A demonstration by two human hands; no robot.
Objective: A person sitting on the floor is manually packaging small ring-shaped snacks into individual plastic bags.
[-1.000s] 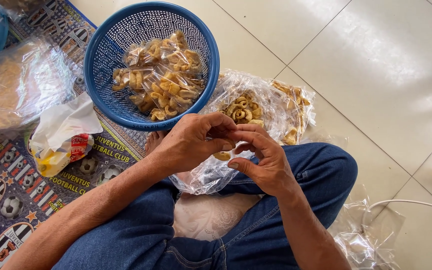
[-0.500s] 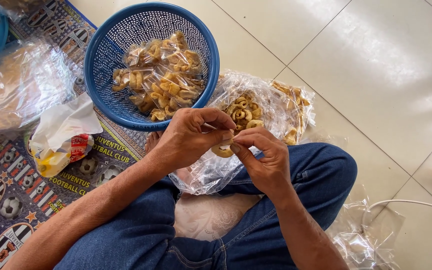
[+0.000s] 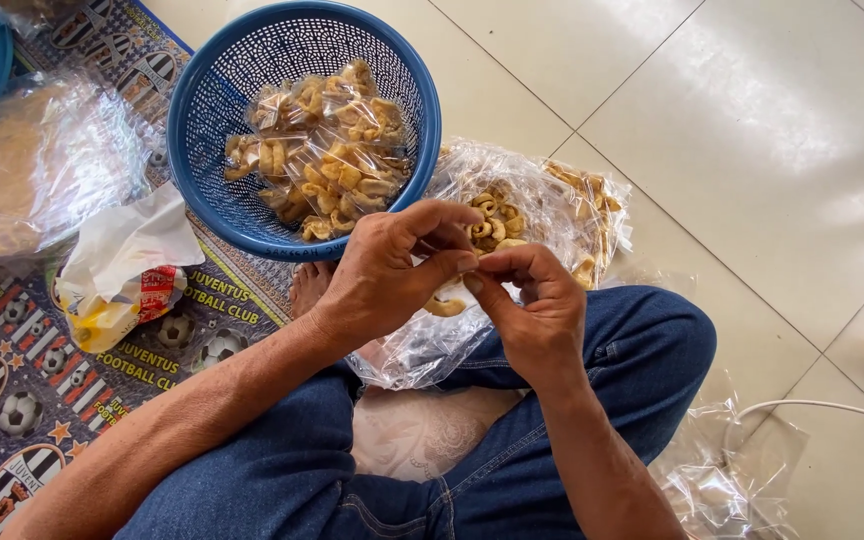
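I sit cross-legged in blue jeans on a tiled floor. My left hand and my right hand meet fingertip to fingertip over my lap, pinching the thin edge of a small clear plastic bag that hangs below them with a few golden fried snack pieces in it. Just beyond my hands lies a large clear bag of loose fried snacks. A round blue plastic basket at the upper left holds several filled, sealed small packets of the same snack.
A patterned mat with ball motifs covers the floor at left, with a crumpled white and yellow wrapper and a big clear bag on it. Loose clear plastic and a white cable lie at lower right.
Both hands stay together over the lap; the fingers have shifted slightly on the small bag's edge, with the fingertips now pressed closer together.
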